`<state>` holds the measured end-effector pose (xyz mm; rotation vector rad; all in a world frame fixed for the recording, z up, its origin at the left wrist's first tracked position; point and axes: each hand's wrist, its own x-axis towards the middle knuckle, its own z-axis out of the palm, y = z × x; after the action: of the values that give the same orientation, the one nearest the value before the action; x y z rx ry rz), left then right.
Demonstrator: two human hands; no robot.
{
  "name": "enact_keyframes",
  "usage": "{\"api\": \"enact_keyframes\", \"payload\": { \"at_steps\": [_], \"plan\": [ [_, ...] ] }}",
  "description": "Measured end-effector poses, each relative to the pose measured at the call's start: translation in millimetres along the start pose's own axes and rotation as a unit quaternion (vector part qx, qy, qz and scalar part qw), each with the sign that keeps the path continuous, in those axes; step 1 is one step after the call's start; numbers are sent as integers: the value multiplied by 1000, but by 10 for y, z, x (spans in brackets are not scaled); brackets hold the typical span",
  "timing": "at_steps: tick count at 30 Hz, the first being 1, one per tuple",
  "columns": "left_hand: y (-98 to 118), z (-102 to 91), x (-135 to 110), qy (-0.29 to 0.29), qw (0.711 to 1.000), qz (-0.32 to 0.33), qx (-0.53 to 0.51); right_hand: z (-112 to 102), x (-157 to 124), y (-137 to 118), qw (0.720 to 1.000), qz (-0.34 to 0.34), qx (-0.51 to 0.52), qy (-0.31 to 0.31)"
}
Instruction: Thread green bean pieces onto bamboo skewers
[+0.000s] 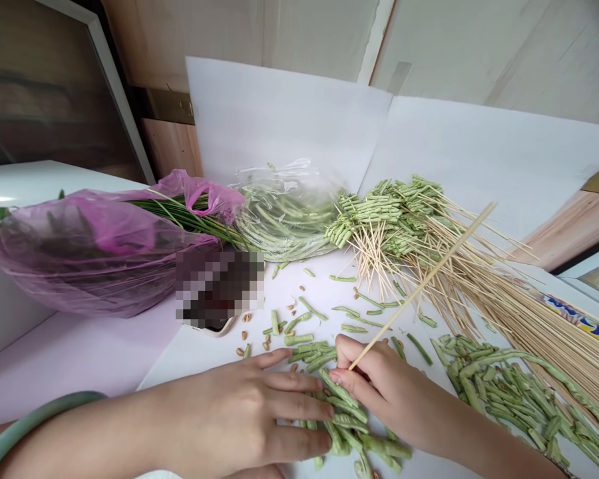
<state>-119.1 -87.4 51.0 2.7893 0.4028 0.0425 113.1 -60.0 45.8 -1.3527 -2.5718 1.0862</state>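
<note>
Between my thumb and fingers, my right hand [392, 386] pinches one bare bamboo skewer [423, 283], which slants up and to the right. Palm down, my left hand [259, 409] has its fingers spread over a small pile of cut green bean pieces [348, 420]. Its fingertips touch the pieces, and some of the pile is hidden under them. The lower end of the skewer is at my right fingertips, just above the pile. A green bangle [34, 419] circles my left forearm.
Skewers threaded with bean pieces [404, 206] are heaped at the back right, beside many bare skewers [544, 313]. More beans [519, 392] lie at right. A clear bag of long beans [284, 216], a pink plastic bag [94, 259] and a blurred-out phone [219, 293] stand further left.
</note>
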Motion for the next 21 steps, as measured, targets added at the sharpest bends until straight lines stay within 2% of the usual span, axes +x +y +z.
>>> {"api": "enact_keyframes", "payload": {
  "at_steps": [2, 4, 7, 10, 13, 16, 21],
  "plan": [
    [1, 1, 6, 3, 1000, -1, -11, -3, -2, 14, 1000, -5, 19, 7],
    [4, 20, 8, 32, 999, -1, -34, -17, 7, 53, 997, -4, 71, 12],
    [5, 73, -1, 125, 987, -20, -96, -48, 42, 128, 974, -13, 223, 36],
    [-19, 133, -17, 238, 948, -109, -179, -58, 78, 172, 938, -51, 334, 78],
    [-71, 164, -27, 291, 909, -208, -215, -31, 82, 180, 934, -47, 342, 96],
    [-101, 148, -24, 261, 920, -201, -210, -2, 52, 173, 950, -12, 302, 78],
    [-25, 75, -10, 120, 971, -106, -178, -19, 19, 143, 968, 10, 247, 55]
  ]
}}
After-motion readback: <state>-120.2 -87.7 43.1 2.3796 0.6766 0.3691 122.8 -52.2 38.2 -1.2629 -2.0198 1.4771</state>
